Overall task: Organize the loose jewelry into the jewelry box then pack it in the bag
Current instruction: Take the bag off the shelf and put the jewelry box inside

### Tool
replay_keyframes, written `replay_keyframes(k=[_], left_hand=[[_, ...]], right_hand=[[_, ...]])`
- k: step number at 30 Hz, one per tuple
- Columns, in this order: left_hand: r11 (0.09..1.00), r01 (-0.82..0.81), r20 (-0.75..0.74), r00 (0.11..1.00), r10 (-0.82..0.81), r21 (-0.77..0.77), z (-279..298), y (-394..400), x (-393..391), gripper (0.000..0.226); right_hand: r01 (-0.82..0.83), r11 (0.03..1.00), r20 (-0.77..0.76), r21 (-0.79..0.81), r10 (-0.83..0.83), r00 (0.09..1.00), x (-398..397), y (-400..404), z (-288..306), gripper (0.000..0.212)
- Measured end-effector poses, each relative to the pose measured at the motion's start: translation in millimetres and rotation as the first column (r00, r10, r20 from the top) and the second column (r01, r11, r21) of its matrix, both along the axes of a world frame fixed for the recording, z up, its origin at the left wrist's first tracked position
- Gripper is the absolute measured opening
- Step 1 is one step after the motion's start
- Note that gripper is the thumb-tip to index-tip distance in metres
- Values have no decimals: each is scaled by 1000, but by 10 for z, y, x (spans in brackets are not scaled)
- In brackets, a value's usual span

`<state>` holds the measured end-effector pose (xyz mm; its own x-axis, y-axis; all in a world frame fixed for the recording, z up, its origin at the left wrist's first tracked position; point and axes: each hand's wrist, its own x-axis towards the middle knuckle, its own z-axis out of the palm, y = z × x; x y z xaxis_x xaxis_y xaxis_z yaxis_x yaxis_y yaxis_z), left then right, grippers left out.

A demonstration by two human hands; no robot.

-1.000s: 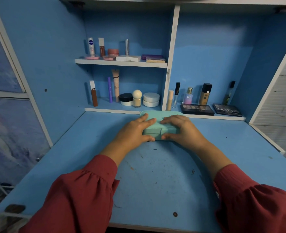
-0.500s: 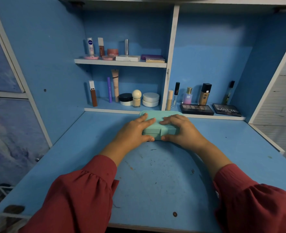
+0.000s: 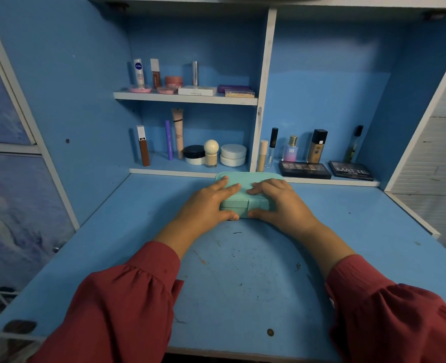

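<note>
- We see a mint green jewelry box [image 3: 245, 203] that lies closed on the blue desk [image 3: 243, 279], at the far side of it, just in front of the low shelf edge
- Our left hand [image 3: 206, 205] holds the left end of the box: its fingers lie across the lid and the thumb is curled against the front face, near the bottom
- Our right hand [image 3: 279, 203] holds the right end in the same manner, with bent fingers on the lid and the thumb pressed on the front face
- The two thumbs come near to each other at the middle of the front, where a small clasp shows between them
- Both arms wear dark red sleeves [image 3: 127, 305], gathered at the cuff
- Behind the box, on the low shelf, stand a black-lidded jar [image 3: 194, 154], a bottle with a round cream cap [image 3: 211, 153] and a white jar [image 3: 233, 155]
- To the right of the white divider lie two dark eyeshadow palettes [image 3: 305, 169], with a pink perfume bottle [image 3: 291, 150] and a foundation bottle [image 3: 317, 145] standing behind them
- On the upper shelf [image 3: 185, 97] we see more tubes, small pots and flat cases
- We see no bag in this view
</note>
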<state>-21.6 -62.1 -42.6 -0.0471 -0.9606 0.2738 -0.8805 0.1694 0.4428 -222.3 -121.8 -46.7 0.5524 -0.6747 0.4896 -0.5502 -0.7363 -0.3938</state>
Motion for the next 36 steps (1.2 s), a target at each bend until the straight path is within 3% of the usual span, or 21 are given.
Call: replay_keyframes(k=[3,5,7,10,15,25,36], left_hand=[[1000,16,-38,999,-16,-8,-34,12,2,76],[1000,25,-91,996,-25,3,-52,17,6,80],[999,-2,-196,981,10,44,-53,21,-2,91],[994,-47,-311,947,75,97,-51,-3,-15,95],[994,-39,-363,929,73,100,-27,-25,-97,85],[1000,16,-453,891,-8,14,-3,-242,-638,66],[1000,22,-419,907,-26,-14,-41,-322,-759,63]], right_hand=[[-11,999,17,49,10,1000,-15,1,15,48],[-29,977,165,213,-7,986,-43,29,53,48],[-18,907,346,420,-142,927,-87,64,114,50],[123,800,299,588,-356,885,-184,43,146,50],[127,773,346,622,-417,840,-177,-31,114,34],[200,696,455,690,-631,628,-467,-228,185,33],[226,681,440,696,-654,616,-519,-294,87,35]])
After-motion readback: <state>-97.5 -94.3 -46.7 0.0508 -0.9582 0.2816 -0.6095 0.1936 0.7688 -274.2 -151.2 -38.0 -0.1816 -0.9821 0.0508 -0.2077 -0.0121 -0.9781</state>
